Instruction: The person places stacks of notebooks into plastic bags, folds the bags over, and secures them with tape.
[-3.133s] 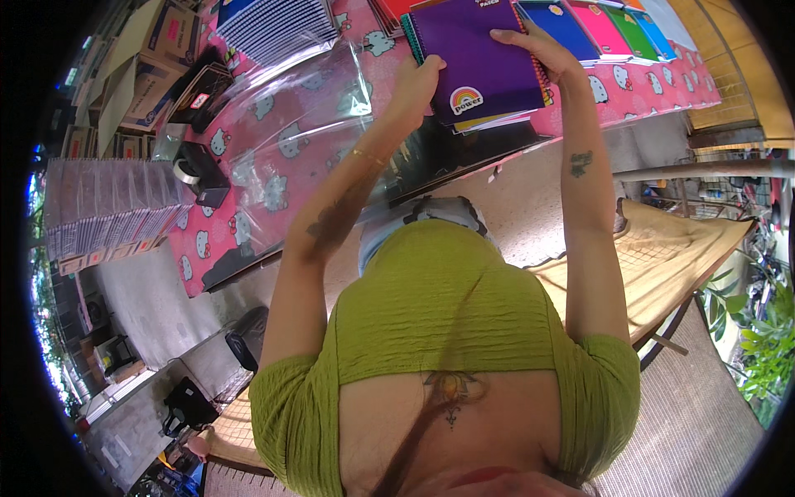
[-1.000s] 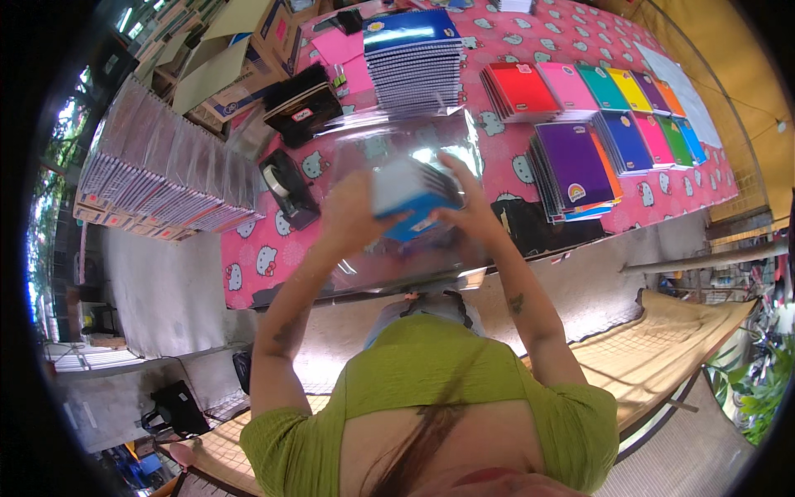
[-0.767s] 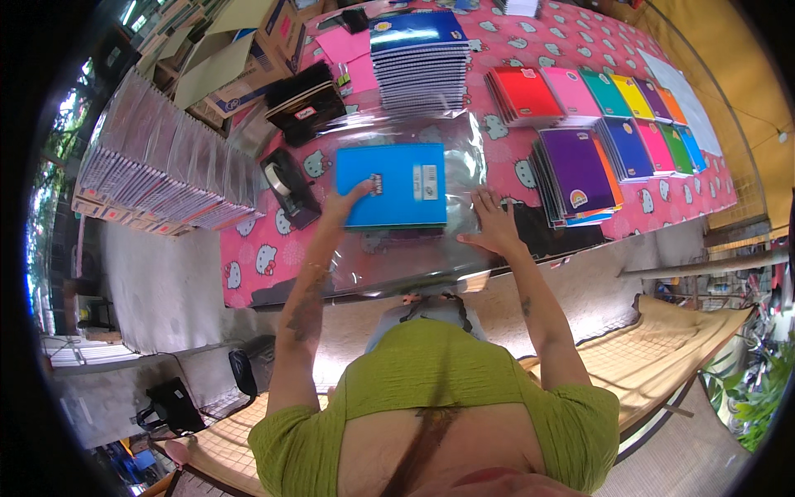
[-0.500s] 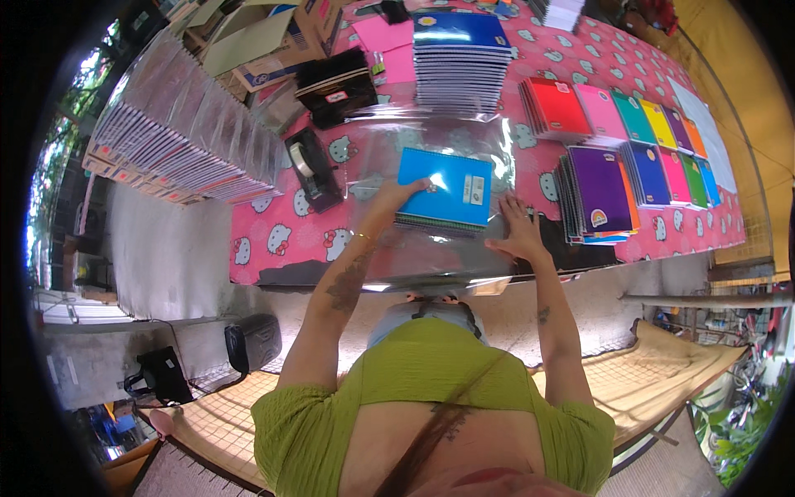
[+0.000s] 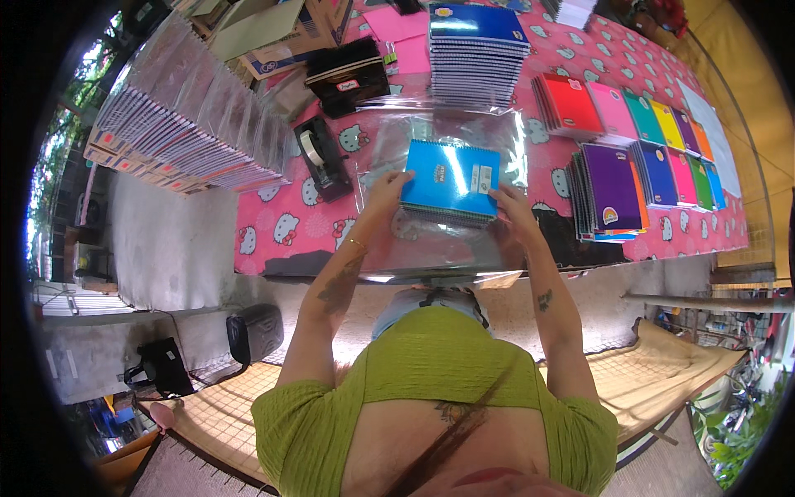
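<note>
A short stack of spiral notebooks with a bright blue cover [image 5: 443, 178] lies on a clear plastic sheet [image 5: 385, 149] in front of me. My left hand [image 5: 387, 197] grips the stack's left edge, its thumb on the cover. At the right edge, my right hand [image 5: 513, 214] holds the same stack, fingertips by the pale label on the cover. The undersides of the notebooks and some of my fingers are hidden. Light glares off the cover and the plastic.
Left of the plastic stands a black tape dispenser [image 5: 321, 157], with a long row of wrapped notebooks [image 5: 199, 124] beyond it. Behind are a black box [image 5: 348, 79], a cardboard box [image 5: 290, 37] and a tall blue notebook stack [image 5: 479, 58]. Coloured notebook piles [image 5: 609, 186] line the right side.
My right hand has moved from the plastic sheet onto the stack's right edge. My left hand has slid back from the cover to the left edge.
</note>
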Motion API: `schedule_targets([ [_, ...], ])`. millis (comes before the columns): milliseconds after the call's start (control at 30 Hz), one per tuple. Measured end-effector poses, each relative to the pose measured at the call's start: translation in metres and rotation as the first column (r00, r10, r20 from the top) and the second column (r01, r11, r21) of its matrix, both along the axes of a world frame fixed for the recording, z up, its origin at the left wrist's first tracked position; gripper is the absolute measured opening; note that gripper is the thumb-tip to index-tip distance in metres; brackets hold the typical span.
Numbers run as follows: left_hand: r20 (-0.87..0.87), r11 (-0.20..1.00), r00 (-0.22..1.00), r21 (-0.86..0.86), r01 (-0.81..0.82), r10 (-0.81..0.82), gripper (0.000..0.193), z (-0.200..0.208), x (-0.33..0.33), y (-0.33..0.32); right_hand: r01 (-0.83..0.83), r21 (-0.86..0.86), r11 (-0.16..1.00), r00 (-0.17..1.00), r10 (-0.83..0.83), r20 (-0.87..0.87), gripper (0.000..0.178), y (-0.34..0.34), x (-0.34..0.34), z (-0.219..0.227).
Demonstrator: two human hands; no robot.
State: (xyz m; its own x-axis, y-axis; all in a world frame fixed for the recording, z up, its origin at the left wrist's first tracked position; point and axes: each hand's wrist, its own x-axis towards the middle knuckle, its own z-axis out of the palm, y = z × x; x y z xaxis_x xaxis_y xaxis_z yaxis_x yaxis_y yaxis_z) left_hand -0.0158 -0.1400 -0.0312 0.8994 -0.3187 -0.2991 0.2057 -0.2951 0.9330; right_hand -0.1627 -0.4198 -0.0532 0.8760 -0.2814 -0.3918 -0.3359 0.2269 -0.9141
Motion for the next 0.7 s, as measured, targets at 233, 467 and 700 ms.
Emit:
schedule_targets([
  [233,0.136,0.993,0.990,-0.116,-0.030,0.046,0.030,-0.015,-0.015,0.030,0.090,-0.174,0.981,0.995,-0.081,0.054,0.042,0.006,-0.022,0.003],
  [467,0.546,0.715,0.462,0.516,0.472,-0.699,0.016,0.009,-0.075,0.109,-0.343,-0.803,0.488,0.806,0.591,0.015,0.019,0.049,-0.094,0.003],
  [700,0.531,0.623,0.328,0.628,0.466,-0.781,0.016,0.032,-0.085,0.102,-0.168,-0.910,0.380,0.852,0.520,0.060,0.025,0.075,-0.090,0.032],
])
